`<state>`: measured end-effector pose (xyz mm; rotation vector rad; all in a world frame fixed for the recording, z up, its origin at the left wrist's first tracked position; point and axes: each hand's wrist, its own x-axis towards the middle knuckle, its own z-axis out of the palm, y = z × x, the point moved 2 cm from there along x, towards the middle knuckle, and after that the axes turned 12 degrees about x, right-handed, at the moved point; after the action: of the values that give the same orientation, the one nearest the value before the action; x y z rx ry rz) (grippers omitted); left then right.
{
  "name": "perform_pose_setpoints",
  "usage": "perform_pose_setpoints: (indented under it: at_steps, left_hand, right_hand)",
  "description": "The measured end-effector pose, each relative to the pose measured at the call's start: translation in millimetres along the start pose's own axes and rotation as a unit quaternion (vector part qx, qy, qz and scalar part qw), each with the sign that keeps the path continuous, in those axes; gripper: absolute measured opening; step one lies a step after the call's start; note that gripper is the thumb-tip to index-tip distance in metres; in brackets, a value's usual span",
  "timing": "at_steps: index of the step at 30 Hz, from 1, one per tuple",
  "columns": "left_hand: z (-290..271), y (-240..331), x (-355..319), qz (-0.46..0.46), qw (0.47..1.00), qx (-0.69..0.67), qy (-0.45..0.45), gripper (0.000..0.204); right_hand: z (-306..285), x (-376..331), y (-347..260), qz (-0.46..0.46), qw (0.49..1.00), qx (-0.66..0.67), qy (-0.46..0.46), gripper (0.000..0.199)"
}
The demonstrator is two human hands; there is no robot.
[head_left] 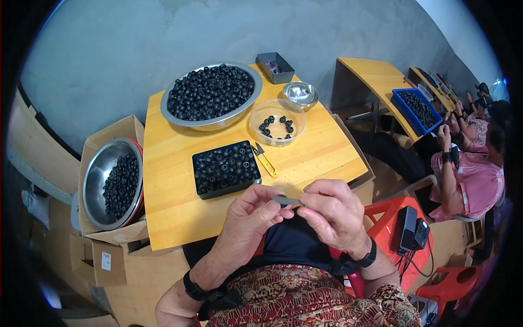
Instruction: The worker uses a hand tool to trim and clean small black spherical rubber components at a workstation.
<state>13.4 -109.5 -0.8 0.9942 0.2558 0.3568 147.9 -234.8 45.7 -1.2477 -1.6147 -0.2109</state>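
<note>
Above my lap, close to the table's near edge, both hands meet. My left hand (257,211) pinches a small black round part (283,205) between thumb and fingertips; the fingers cover much of it. My right hand (333,211) grips a thin grey flat strip (292,201), whose free end lies against the black part. The strip's exact kind I cannot make out. Just beyond my left hand stands a black rectangular tray (226,191) full of similar black ring-like parts. Beside it lies a pair of yellow-handled thread snips (265,161).
On the wooden table (174,207) are a large metal bowl (256,101) heaped with black parts, a clear round tub (254,128) with several parts, small metal bowls (301,95) and a grey box (275,76). Another bowl (97,204) stands left, a red stool (389,218) right; people sit beyond.
</note>
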Motion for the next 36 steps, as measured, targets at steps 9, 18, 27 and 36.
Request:
perform_pose_setpoints:
  at_steps: [9, 18, 27, 36]
  left_hand:
    - [2.8, -8.5, -1.9, 0.002, 0.998, -0.054, -0.037, 0.023]
    - [0.5, -11.7, -3.4, -0.011, 0.997, -0.072, -0.032, 0.024]
    - [-2.7, -16.9, -1.1, -0.004, 0.996, -0.083, -0.035, 0.027]
    - [-3.1, -19.2, -1.8, -0.007, 0.995, -0.087, -0.04, 0.025]
  right_hand:
    - [4.4, -4.3, 2.0, -0.01, 1.0, -0.003, -0.012, 0.031]
    - [7.7, -5.9, 5.4, -0.019, 1.0, -0.007, -0.013, 0.03]
    - [8.4, -5.0, 3.3, -0.016, 1.0, 0.005, -0.015, 0.03]
    - [10.6, -7.1, 6.9, -0.032, 0.999, 0.002, -0.037, 0.032]
